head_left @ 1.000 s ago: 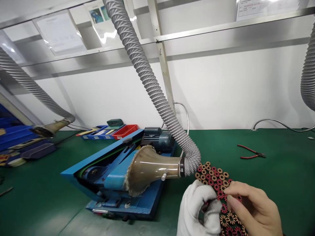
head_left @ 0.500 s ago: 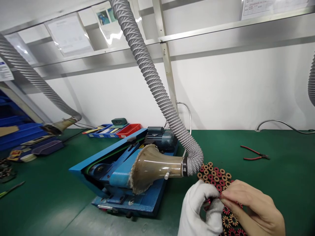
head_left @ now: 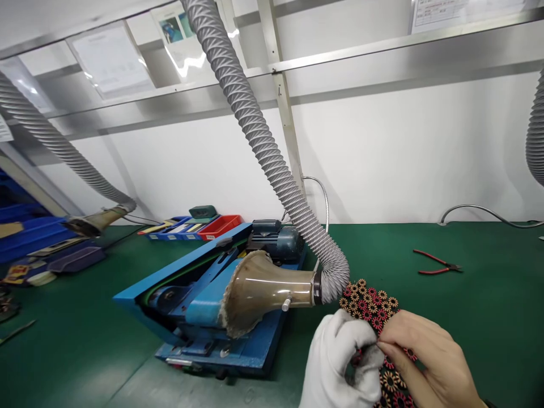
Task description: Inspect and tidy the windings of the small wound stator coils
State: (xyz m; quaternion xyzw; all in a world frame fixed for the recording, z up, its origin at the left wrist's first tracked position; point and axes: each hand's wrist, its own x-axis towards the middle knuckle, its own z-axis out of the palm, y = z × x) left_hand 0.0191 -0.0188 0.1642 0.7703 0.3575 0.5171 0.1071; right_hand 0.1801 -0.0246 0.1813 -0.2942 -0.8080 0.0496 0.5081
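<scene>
A batch of small wound ring coils (head_left: 369, 302), red and copper-coloured, lies on the green bench at the lower right. My left hand (head_left: 342, 362) wears a white glove and its fingers are curled down into the coils. My bare right hand (head_left: 425, 362) pinches a coil at the fingertips, touching the glove's fingers. Which coil each hand grips is partly hidden by the fingers.
A blue belt sander (head_left: 212, 294) with a brown suction funnel (head_left: 259, 290) and grey ribbed hose (head_left: 263, 147) stands just left of my hands. Red-handled cutters (head_left: 436, 263) lie at the right. Blue and red bins (head_left: 195, 226) sit at the back; a second hose (head_left: 63, 164) hangs at left.
My right hand's fingertips have closed in on the coils beside the glove. The view shifted slightly; the machine and tools stayed put.
</scene>
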